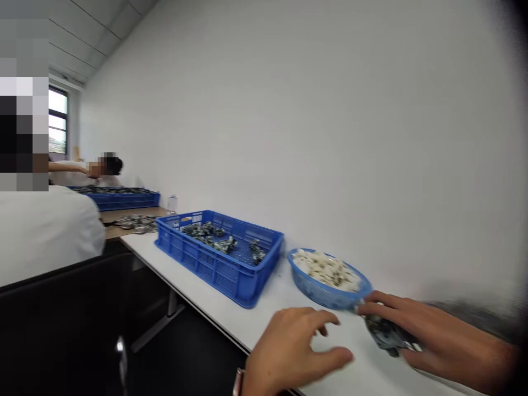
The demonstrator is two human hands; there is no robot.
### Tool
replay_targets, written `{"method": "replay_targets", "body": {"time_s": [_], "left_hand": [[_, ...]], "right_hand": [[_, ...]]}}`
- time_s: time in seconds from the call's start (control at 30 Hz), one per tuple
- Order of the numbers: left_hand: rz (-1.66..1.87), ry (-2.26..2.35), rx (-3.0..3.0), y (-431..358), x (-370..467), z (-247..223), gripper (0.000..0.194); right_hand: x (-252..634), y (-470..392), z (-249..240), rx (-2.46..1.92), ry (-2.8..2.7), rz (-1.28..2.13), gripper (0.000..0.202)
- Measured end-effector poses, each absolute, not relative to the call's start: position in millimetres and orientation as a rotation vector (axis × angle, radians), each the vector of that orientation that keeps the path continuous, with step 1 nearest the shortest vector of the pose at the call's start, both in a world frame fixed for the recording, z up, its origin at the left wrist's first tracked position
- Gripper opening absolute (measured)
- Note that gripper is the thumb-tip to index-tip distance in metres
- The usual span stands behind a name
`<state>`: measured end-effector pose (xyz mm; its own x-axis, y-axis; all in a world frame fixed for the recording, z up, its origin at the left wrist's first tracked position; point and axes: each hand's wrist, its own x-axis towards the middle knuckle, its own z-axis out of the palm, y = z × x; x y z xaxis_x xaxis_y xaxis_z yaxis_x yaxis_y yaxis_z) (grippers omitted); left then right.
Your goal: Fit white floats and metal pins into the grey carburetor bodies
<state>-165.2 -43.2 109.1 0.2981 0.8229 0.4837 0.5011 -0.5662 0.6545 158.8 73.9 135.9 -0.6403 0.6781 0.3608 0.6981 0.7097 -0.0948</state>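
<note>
My right hand (pixel 424 324) is closed around a dark grey-green piece (pixel 385 335) with shiny edges, just above the table at the right. Blur and my fingers hide much of this piece, so its kind is unclear. To its left my left hand (pixel 297 346) hangs over the table's front part, empty, thumb and fingers apart. Just behind both hands stands a round blue plastic basket (pixel 322 297) heaped with small white pieces (pixel 325 269). My right fingertips are close to its rim; whether they touch it I cannot tell.
A blue crate (pixel 210 269) on the white table (pixel 185 280) holds several dark and silvery pieces (pixel 206 234). Further left are a loose pile (pixel 138 221), another filled blue crate (pixel 127 201) and two people in white. A dark chair (pixel 61 324) stands front left. The wall (pixel 330 137) borders the table.
</note>
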Motion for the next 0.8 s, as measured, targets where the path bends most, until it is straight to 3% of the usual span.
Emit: {"method": "replay_targets", "body": {"time_s": [0.17,0.4,0.6,0.8], "left_hand": [[1.116,1.16,2.188,-16.6,-121.4,84.6,0.049],[0.94,1.0,2.255,9.6,-72.2,46.8,0.09],[0.812,1.047,2.29,26.4,-71.8,34.7,0.072],[0.724,1.054,2.345,37.4,-85.6,35.7,0.06]], "right_hand": [[160.0,3.6,128.8,-1.134,-2.445,0.065,0.07],[163.5,-2.6,68.2,-1.157,-2.002,0.399,0.061],[148.4,12.3,34.8,-1.051,-1.825,0.754,0.064],[136.4,14.9,34.8,-1.089,-1.895,0.859,0.069]]}}
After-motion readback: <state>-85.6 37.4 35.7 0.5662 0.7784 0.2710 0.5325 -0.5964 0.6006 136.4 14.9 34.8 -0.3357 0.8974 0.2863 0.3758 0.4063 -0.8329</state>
